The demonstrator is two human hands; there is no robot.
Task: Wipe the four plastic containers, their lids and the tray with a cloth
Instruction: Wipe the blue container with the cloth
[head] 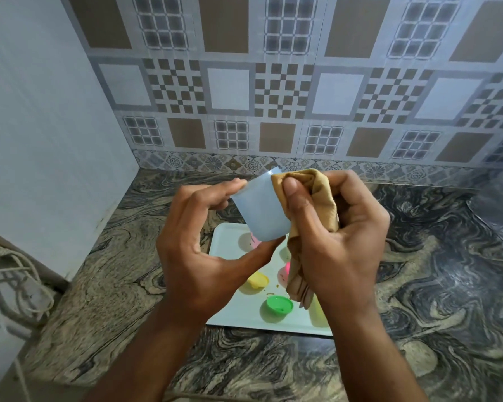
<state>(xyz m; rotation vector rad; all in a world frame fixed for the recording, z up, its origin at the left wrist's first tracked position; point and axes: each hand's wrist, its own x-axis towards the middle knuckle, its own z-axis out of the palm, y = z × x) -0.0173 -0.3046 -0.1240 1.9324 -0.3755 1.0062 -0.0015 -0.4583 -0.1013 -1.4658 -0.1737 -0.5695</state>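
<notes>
Standing behind everything: a wall of brown, grey and white patterned tiles (273, 91), with a plain pale wall (41, 126) on the left side. Lying below: a swirly stone bench (433, 271) in brown and grey.

Sitting flat on the bench, near its middle: a white tray (230, 314). Resting on the tray near its front edge: a green lid (279, 304). Lying just to the left of that and a bit farther back: a yellow piece (257, 279), lid or container hard to tell. Peeking out from behind the cloth and the blue container: small bits of pink (287, 268), too hidden to name. Showing at the front right corner of the tray, half hidden by the right arm: something pale yellow (317, 314).

Being held up in the air above the tray: a light blue container (259, 210), tilted. Pinching it: the left hand (204, 250), thumb under the lower edge and fingers closed on the top left rim. Closing around a bunched tan cloth (311, 210): the right hand (340, 242), thumb pressing the cloth against the right side of the blue container. Hanging down from that fist toward the tray: the loose end of the cloth.

Lying at the far left, off the bench: some grey cables (18, 280).
</notes>
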